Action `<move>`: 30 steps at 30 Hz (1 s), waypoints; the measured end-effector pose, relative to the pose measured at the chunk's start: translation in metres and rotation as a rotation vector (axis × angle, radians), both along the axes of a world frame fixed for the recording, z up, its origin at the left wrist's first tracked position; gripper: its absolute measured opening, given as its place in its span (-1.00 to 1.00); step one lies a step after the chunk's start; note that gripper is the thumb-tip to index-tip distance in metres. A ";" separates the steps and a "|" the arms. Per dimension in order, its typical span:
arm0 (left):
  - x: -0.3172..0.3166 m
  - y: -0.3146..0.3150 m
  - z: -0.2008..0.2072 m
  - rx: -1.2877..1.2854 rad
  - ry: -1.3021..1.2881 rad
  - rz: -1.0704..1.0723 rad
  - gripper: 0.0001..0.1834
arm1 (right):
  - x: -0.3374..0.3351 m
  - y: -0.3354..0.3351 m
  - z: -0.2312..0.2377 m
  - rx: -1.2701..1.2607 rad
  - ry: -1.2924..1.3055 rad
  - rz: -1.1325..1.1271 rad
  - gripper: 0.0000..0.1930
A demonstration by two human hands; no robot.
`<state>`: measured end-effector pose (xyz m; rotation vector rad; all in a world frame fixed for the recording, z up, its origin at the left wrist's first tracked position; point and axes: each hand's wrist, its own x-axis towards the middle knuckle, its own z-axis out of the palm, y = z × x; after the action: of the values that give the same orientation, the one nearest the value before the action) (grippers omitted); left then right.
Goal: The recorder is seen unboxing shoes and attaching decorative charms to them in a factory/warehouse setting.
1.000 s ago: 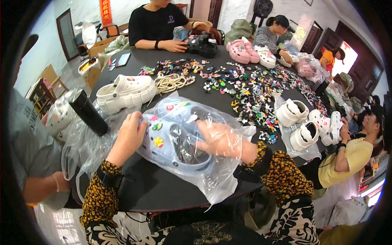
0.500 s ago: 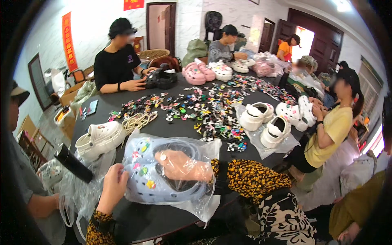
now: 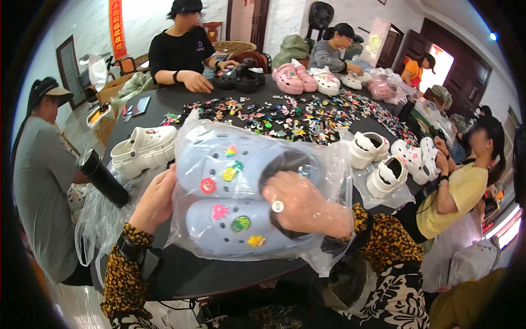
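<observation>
A pair of pale blue clogs (image 3: 224, 218) with colourful shoe charms fills a clear plastic bag (image 3: 186, 134) in front of me, toes pointing left. My right hand (image 3: 298, 200) is inside the bag, its fingers curled into the clogs' openings and closed on them; the fingertips are hidden. A small round white sticker shows by that hand. At the bag's left edge, my left hand (image 3: 156, 198) pinches the plastic beside the toes, with its fingertips partly hidden behind it.
Loose shoe charms (image 3: 290, 118) spread over the dark table (image 3: 219, 285). White clogs (image 3: 143, 151) and a black flask (image 3: 103, 178) stand left, more white clogs (image 3: 378, 178) right. Several people sit or stand around; one opposite is beside black clogs (image 3: 236, 78).
The bagged clogs have come up closer to me and tilted so their tops face me more. My left hand has moved up along with the bag's edge. The view has shifted.
</observation>
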<state>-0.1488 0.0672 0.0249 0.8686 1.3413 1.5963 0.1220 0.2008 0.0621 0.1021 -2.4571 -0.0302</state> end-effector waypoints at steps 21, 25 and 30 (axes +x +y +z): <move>-0.071 0.041 -0.044 0.075 0.223 0.468 -0.74 | 0.051 0.009 -0.020 -0.288 -0.238 -0.047 -0.66; -0.129 0.030 -0.050 0.055 0.337 0.731 -0.74 | 0.070 0.017 -0.033 -0.435 -0.296 -0.023 -0.64; -0.145 0.036 -0.056 0.031 0.410 0.651 -0.70 | 0.088 0.029 -0.033 -0.434 -0.350 -0.110 -0.69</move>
<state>-0.2933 0.1035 -0.0315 0.8555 2.0451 1.9925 0.2099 0.2299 0.0294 -0.2360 -2.7506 0.5094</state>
